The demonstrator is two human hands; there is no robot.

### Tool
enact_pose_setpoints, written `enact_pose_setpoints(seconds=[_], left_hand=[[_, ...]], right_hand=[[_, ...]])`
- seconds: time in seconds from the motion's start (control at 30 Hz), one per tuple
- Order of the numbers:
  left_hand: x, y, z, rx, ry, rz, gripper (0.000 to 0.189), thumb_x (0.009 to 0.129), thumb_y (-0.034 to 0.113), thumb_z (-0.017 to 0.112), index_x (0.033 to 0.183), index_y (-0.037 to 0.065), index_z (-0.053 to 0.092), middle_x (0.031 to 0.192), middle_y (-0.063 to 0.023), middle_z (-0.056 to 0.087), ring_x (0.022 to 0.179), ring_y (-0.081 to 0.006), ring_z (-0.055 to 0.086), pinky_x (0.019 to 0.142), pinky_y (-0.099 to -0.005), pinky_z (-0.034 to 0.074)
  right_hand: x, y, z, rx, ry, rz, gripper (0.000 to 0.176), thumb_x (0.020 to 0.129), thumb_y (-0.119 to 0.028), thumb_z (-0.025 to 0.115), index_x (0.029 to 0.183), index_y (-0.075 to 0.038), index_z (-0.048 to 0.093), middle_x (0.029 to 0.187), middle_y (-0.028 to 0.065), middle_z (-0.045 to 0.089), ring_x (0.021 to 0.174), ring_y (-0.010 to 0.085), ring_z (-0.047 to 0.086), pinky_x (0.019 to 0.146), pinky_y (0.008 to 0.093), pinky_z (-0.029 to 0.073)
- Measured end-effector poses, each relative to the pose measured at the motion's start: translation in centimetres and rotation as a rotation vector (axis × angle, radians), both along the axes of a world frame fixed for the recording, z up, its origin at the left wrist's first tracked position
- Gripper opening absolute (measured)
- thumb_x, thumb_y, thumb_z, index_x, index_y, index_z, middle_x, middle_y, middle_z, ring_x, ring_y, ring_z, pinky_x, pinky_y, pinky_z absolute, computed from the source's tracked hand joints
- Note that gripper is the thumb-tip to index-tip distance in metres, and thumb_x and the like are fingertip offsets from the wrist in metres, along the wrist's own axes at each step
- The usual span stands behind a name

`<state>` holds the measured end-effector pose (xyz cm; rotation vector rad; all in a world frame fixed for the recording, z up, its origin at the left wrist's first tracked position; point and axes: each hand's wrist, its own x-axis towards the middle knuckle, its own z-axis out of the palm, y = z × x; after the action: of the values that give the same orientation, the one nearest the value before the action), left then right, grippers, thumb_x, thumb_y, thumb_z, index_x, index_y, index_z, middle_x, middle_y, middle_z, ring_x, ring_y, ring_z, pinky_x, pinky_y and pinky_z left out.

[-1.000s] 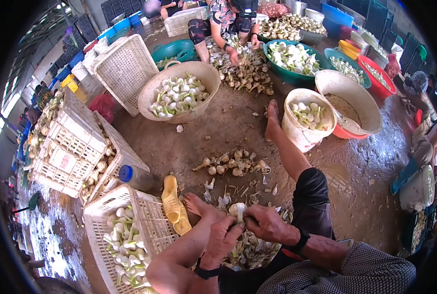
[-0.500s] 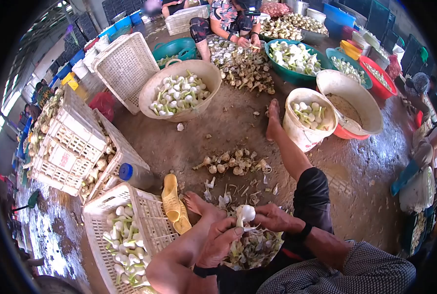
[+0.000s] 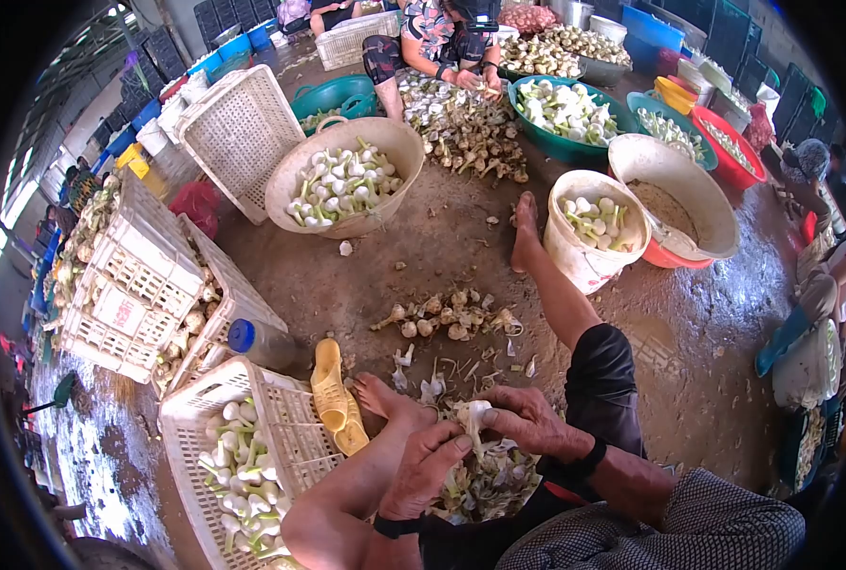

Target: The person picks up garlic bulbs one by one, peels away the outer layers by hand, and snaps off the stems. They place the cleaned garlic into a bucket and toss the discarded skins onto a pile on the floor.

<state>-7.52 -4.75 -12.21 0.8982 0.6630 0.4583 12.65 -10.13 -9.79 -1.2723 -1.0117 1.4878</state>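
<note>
A white garlic bulb [image 3: 477, 414] is held between both hands, above a heap of loose peelings [image 3: 489, 480]. My left hand [image 3: 427, 469] has its thumb and fingers closed on the stem side of the bulb. The fingers of my right hand [image 3: 526, 418] are pressed on the bulb's right side and partly cover it. Beyond the hands, unpeeled garlic [image 3: 451, 315] lies on the floor. Peeled bulbs with green stems [image 3: 243, 475] fill a white crate [image 3: 188, 461] at the lower left.
A yellow slipper [image 3: 330, 385] and a blue-lidded jar [image 3: 262, 342] stand by the crate. Farther off are a basin of peeled garlic [image 3: 281, 185], a white bucket [image 3: 584, 256] and stacked crates [image 3: 129, 304]. Another person [image 3: 428, 38] sits at the back, handling garlic.
My right hand has moved up and over the bulb, covering more of it. The bulb has tilted and sits slightly lower in the view.
</note>
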Motion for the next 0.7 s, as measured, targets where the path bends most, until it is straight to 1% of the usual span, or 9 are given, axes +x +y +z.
enact_pose_setpoints(seconds=[0.07,0.13,0.2,0.27,0.37,0.47,0.53,0.6,0.7], left_hand=[[-0.3,0.1,-0.2,0.168,0.102,-0.057,0.018,0.094,0.017,0.061,0.096,-0.001,0.065,0.080,0.0044,0.056,0.076,-0.0053,0.048,0.068,-0.0222,0.040],[-0.4,0.2,-0.2,0.211,0.123,-0.074,0.018,0.094,0.017,0.061,0.096,-0.001,0.065,0.079,0.0043,0.056,0.075,-0.0053,0.048,0.067,-0.0221,0.040],[-0.4,0.3,0.1,0.254,0.145,-0.091,0.018,0.094,0.017,0.060,0.095,-0.001,0.065,0.078,0.0041,0.056,0.074,-0.0053,0.048,0.066,-0.0220,0.040],[-0.4,0.5,0.8,0.353,0.196,-0.103,0.018,0.094,0.017,0.060,0.093,0.000,0.065,0.077,0.0040,0.055,0.073,-0.0053,0.048,0.065,-0.0220,0.040],[0.2,0.2,1.2,0.233,0.152,-0.014,0.019,0.094,0.017,0.061,0.091,-0.001,0.064,0.076,0.0034,0.056,0.072,-0.0057,0.048,0.064,-0.0222,0.040],[0.0,0.3,0.3,0.220,0.129,-0.075,0.019,0.095,0.017,0.061,0.090,-0.001,0.064,0.076,0.0032,0.056,0.072,-0.0060,0.047,0.063,-0.0223,0.039],[0.1,0.3,0.4,0.257,0.150,-0.073,0.019,0.094,0.017,0.061,0.090,-0.001,0.064,0.075,0.0035,0.055,0.071,-0.0059,0.047,0.063,-0.0223,0.039],[0.1,0.3,0.4,0.295,0.170,-0.070,0.019,0.094,0.017,0.062,0.090,-0.001,0.064,0.075,0.0039,0.054,0.071,-0.0058,0.046,0.062,-0.0223,0.038],[0.0,0.3,0.2,0.313,0.188,-0.071,0.017,0.093,0.016,0.063,0.089,0.000,0.064,0.073,0.0048,0.052,0.070,-0.0054,0.045,0.061,-0.0223,0.037]], right_hand=[[-0.1,0.0,-0.2,0.018,-0.043,-0.004,0.040,0.097,-0.030,0.057,0.115,0.006,0.060,0.097,0.0100,0.067,0.088,0.0133,0.063,0.076,0.0295,0.053],[0.0,0.1,-0.9,0.038,-0.085,-0.010,0.040,0.098,-0.031,0.055,0.113,0.006,0.061,0.094,0.0100,0.067,0.085,0.0132,0.063,0.074,0.0294,0.053],[0.4,0.2,-2.0,0.133,-0.266,0.021,0.040,0.098,-0.032,0.052,0.108,0.006,0.063,0.087,0.0096,0.067,0.080,0.0130,0.061,0.070,0.0300,0.050],[0.3,0.2,-2.2,0.132,-0.270,0.002,0.040,0.098,-0.032,0.051,0.107,0.005,0.064,0.086,0.0098,0.067,0.079,0.0132,0.061,0.069,0.0304,0.049],[0.0,0.2,-1.6,0.107,-0.254,-0.023,0.039,0.098,-0.031,0.050,0.107,0.005,0.064,0.085,0.0100,0.068,0.077,0.0134,0.061,0.068,0.0305,0.049],[-0.8,0.1,-1.5,0.107,-0.193,-0.060,0.038,0.098,-0.030,0.052,0.111,0.005,0.063,0.087,0.0103,0.068,0.077,0.0135,0.062,0.069,0.0302,0.050],[-0.8,0.1,-1.6,0.131,-0.153,-0.093,0.038,0.098,-0.029,0.052,0.113,0.005,0.063,0.088,0.0106,0.069,0.077,0.0136,0.062,0.069,0.0301,0.050],[-0.6,0.1,-1.7,0.140,-0.223,-0.067,0.038,0.099,-0.028,0.053,0.116,0.004,0.062,0.090,0.0096,0.069,0.078,0.0131,0.063,0.069,0.0293,0.051],[-0.8,-0.1,-1.6,0.117,-0.161,-0.087,0.039,0.099,-0.030,0.052,0.113,0.005,0.063,0.088,0.0087,0.069,0.078,0.0127,0.063,0.069,0.0296,0.051]])
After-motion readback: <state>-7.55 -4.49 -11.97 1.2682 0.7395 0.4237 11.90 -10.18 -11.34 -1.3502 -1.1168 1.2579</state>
